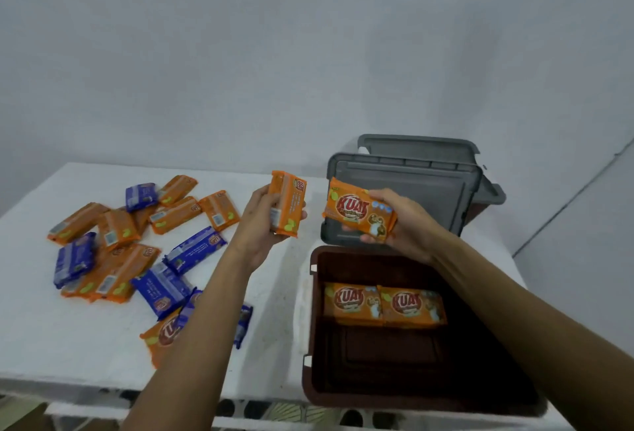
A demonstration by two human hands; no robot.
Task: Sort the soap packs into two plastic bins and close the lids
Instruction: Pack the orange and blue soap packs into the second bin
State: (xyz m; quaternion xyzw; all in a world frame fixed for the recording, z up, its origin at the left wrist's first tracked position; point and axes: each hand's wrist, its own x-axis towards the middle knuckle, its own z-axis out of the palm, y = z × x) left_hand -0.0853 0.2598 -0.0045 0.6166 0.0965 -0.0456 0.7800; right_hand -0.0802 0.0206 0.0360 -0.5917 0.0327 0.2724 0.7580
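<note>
- An orange soap pack (pixel 358 214) is held label-up in the right hand (pixel 403 221), fingers curled under it and thumb over its top edge. It hangs above the far rim of the open brown bin (pixel 308 327).
- The left hand (pixel 262 224) grips a second orange pack (pixel 287 204) upright by its edges, just beside the first and over the middle of the worktop (pixel 51 345).
- Two orange packs (pixel 353 303) already lie flat side by side against the bin's far wall; the nearer part of its floor is bare.
- The bin stands at the near right corner of the worktop. A grey lid (pixel 411 197) rests behind it, and a second bin (pixel 418 146) shows only in part at the far right corner.
- A loose pile (pixel 116 231) of orange packs mixed with blue packs (pixel 195 250) covers the left half of the worktop.
- The step in hand looks to be laying both orange packs in the brown bin. It is best done one hand at a time, each pack flat and label-up, butted against the row already there so that later rows fit and the lid can close.
- Blue packs would belong in the other bin; sorting appears to be at an early stage.
</note>
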